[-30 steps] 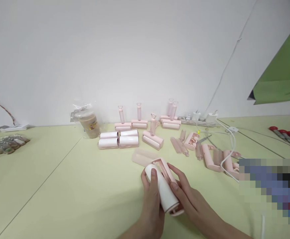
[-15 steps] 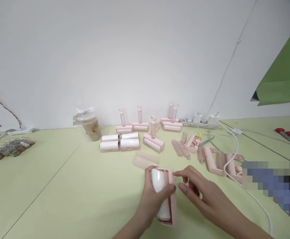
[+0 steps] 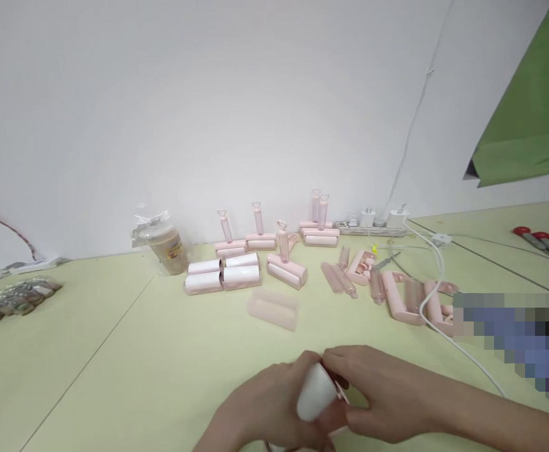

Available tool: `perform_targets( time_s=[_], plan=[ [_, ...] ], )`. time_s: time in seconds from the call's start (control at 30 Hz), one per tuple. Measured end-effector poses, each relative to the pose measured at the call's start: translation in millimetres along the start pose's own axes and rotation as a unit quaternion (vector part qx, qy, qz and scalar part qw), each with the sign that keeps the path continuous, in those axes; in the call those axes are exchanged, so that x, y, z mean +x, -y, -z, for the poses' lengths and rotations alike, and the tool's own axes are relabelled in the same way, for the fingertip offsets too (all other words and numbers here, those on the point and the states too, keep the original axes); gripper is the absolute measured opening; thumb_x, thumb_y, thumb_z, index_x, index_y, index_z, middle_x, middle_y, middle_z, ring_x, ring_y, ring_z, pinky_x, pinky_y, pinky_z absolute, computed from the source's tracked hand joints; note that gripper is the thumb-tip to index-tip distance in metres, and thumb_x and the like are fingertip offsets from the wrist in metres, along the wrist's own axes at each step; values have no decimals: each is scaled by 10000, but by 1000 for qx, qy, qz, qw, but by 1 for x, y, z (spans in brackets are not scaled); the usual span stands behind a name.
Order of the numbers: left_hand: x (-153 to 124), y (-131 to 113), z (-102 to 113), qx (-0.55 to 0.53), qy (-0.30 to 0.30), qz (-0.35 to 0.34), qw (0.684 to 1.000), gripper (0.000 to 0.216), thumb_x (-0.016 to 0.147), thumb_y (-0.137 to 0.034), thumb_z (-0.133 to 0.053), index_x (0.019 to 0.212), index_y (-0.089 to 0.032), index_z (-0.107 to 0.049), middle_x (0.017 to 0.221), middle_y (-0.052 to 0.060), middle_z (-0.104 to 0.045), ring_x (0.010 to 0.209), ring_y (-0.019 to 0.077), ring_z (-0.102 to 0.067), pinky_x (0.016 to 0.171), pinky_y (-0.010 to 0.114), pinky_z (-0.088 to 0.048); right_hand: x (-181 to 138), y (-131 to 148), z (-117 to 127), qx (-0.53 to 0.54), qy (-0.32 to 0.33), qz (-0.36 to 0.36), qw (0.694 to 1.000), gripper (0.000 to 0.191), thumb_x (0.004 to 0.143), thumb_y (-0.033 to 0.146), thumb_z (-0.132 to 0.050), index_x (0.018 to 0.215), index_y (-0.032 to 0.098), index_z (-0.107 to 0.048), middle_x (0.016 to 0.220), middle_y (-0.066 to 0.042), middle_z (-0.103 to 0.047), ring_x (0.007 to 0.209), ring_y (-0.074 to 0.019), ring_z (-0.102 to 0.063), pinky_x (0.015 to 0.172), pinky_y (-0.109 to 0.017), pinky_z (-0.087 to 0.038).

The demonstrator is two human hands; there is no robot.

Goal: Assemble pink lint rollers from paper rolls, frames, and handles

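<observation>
L hand [image 3: 277, 402]: fingers grasping white roll [image 3: 315, 394]; R hand [image 3: 392, 395]: fingers pinching pink holder [image 3: 335, 417], both pcs. sitting low over surface [image 3: 147, 376], near side. Prob. fitting roll & holder together; next move's likely calling for steady L grip, aligned ends.

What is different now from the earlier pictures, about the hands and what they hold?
The white roll and pink holder moved toward the person and turned. The right hand, mostly off the holder half a second ago, has taken hold of it again; the left hand kept its grip. The pale pink shell, standing pink rollers and cup stayed in place.
</observation>
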State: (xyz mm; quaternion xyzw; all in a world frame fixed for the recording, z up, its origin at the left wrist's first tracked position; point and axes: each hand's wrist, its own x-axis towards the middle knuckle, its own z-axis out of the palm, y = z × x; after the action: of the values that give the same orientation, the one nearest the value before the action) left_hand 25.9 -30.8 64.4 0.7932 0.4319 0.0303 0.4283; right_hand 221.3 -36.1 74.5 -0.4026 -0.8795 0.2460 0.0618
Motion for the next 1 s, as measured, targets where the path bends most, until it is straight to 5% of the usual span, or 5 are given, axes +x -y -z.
perform_targets(
  time_s=[0.33,0.5,0.77,0.9,1.0],
  plan=[
    [-7,-2,-1,39,1,-13,999,592,532,-394,-691,1078,-363,-464,880,-45,-615,713,207,-582,477,225,-341,-4,0,8,93,45,-29,994,80,637,159,-508,711,183,-528,730,-5,-576,653,-158,-520,555,-238,-385],
    [0,-1,6,-64,-97,-31,993,647,570,-283,-670,1159,-332,-409,899,-20,-591,771,187,-567,591,239,-412,-7,-16,13,193,7,-68,979,342,692,387,-620,981,227,-532,920,-31,-590,830,-203,-545,721,-321,-423],
    [23,4,-13,-344,-219,-134,903,679,719,-458,-572,1258,-238,-223,1065,62,-538,949,204,-529,805,319,-424,19,-21,-49,573,-75,36,816,475,767,431,-589,1131,270,-330,1077,-66,-550,939,-197,-570,784,-351,-450],
    [29,34,12,-239,-312,-191,900,688,760,-632,-358,1283,-202,-234,1292,120,-387,1213,246,-329,1014,398,-237,22,-21,-32,482,-130,9,866,451,784,442,-556,1136,231,-371,1041,-82,-579,936,-221,-555,814,-385,-425],
    [32,64,38,-103,-360,-91,923,629,764,-500,-486,1288,-241,-253,1383,83,-259,1290,232,-175,1055,398,-131,20,-28,-4,345,-188,-33,919,525,810,460,-502,1237,258,-272,1031,-55,-572,933,-210,-527,851,-391,-390]
  ],
)
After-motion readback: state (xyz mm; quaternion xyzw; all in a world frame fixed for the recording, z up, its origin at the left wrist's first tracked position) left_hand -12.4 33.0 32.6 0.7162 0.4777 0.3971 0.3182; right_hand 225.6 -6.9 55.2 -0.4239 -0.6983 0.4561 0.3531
